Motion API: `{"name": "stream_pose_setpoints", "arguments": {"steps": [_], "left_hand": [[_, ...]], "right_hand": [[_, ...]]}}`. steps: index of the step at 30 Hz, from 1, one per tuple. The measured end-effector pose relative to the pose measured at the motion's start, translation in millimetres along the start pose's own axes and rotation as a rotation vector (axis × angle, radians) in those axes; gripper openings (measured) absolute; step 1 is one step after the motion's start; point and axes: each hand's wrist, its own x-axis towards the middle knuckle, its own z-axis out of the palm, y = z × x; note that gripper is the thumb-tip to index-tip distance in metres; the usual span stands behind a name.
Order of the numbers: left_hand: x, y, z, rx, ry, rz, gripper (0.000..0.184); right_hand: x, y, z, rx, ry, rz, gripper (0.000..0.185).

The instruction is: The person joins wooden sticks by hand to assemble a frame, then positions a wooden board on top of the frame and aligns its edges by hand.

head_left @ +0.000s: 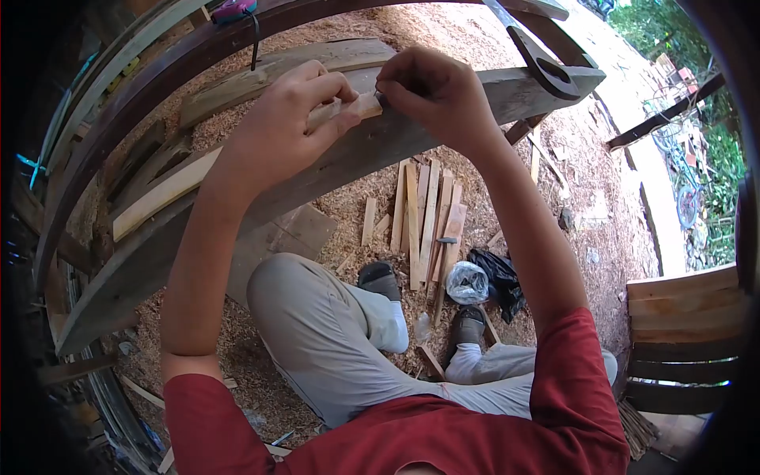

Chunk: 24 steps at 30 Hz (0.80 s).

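My left hand (305, 119) is wrapped round a pale wooden strip (170, 192), which lies along a grey curved plank (332, 166). The strip's end shows just past my left fingers. At that end, my right hand (419, 87) is closed in a pinch over a small dark thing, too small to make out. A handsaw (545, 67) rests on the right end of the plank, its handle near the plank's edge.
Wooden strips (419, 214) lie on the sawdust floor below, beside a clear plastic bag (467, 283) and a black bag (500, 281). Dark curved beams (142, 87) arch at the left. Stacked boards (685, 317) stand at the right.
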Motion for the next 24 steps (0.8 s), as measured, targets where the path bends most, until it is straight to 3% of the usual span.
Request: {"name": "stream_pose_setpoints", "arguments": {"steps": [8,14,24], "left_hand": [[-0.9,0.9,2.3,-0.058,0.021,-0.011,0.031],[-4.3,9.9,7.2,0.102,0.124,0.051,0.030],[-4.7,10.7,12.2,0.226,0.198,0.133,0.030]], "right_hand": [[1.2,1.1,-2.6,0.004,-0.028,-0.042,0.009],[-2.6,0.9,-2.5,0.163,0.013,0.025,0.012],[-8.8,10.2,3.5,0.195,0.089,-0.144,0.010]]}}
